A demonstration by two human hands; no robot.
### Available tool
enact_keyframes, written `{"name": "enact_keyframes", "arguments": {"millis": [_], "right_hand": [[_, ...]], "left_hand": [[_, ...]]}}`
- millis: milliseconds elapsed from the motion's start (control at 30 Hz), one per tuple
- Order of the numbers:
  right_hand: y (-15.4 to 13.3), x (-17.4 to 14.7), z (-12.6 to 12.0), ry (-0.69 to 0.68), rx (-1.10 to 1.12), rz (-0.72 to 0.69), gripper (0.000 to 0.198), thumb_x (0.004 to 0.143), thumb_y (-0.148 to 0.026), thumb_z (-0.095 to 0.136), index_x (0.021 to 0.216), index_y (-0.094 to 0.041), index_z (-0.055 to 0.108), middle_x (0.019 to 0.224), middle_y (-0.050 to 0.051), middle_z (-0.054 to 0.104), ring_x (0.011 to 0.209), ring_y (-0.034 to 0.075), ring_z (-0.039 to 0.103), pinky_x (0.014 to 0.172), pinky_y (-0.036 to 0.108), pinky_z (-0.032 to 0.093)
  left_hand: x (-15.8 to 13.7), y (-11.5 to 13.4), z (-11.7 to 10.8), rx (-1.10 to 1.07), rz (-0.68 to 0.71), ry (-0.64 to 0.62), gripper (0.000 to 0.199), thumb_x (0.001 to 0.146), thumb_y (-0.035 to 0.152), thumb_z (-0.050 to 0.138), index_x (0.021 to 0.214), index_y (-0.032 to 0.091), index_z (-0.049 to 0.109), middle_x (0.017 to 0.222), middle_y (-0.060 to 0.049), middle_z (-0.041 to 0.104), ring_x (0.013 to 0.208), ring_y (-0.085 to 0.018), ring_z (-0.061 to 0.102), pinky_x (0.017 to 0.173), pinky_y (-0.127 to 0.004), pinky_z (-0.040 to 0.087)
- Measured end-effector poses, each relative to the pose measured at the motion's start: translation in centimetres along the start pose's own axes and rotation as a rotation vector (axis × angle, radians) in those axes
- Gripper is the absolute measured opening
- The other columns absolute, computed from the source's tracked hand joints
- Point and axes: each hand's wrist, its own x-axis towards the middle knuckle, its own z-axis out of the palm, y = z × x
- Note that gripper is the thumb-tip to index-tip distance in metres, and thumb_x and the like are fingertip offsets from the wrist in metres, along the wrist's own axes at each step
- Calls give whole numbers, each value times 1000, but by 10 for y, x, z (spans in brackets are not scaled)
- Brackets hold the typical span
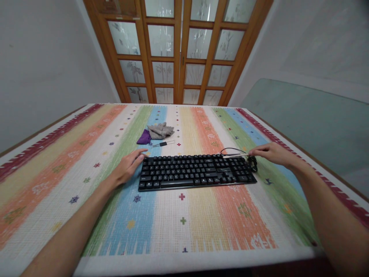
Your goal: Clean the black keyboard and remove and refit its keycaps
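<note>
A black computer keyboard (184, 171) lies flat across the striped tablecloth. My left hand (128, 166) rests at its upper left corner, fingers stretched out and the thumb beside the end of the case. At the upper right corner, my right hand (269, 152) is closed in a pinch on a thin pale stick, which looks like a cotton swab (236, 156). The stick points left over the top rows of keys. A bundled black cable (253, 164) lies under the right fingertips, beside the keyboard's right end.
Behind the keyboard lie a purple pouch (143, 137), a crumpled grey cloth (160, 131) and a wire keycap puller (163, 144) with a black handle. A striped cloth (184, 234) covers the table. Wooden doors with glass panes (161, 46) stand beyond the far edge.
</note>
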Motion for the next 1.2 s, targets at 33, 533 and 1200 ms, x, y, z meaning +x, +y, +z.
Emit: {"name": "enact_keyframes", "arguments": {"millis": [33, 533, 1200], "right_hand": [[-2, -3, -4, 22, -10, 11, 32, 72, -52, 63, 68, -24, 79, 87, 11, 80, 89, 34, 72, 88, 45, 52], [-140, -19, 63, -19, 93, -360, 46, 90, -63, 51, 86, -23, 71, 77, 5, 72, 70, 21, 61, 66, 33, 44], [-241, 9, 163, -111, 48, -497, 29, 100, -37, 51, 91, -18, 72, 84, 6, 74, 77, 19, 65, 70, 30, 39]], "left_hand": [[0, 1, -1, -6, -6, 8, 64, 98, 62, 29, 131, 17, 60, 114, -12, 75, 111, -31, 66, 106, -47, 46], [-1, -1, 3, -225, -69, 41, 64, 96, 64, 34, 128, 16, 60, 103, -11, 77, 89, -27, 70, 90, -43, 53], [-2, 3, -1, -163, -17, 136, 69, 100, 65, 23, 112, 15, 70, 109, -15, 75, 103, -30, 69, 98, -50, 51]]}}
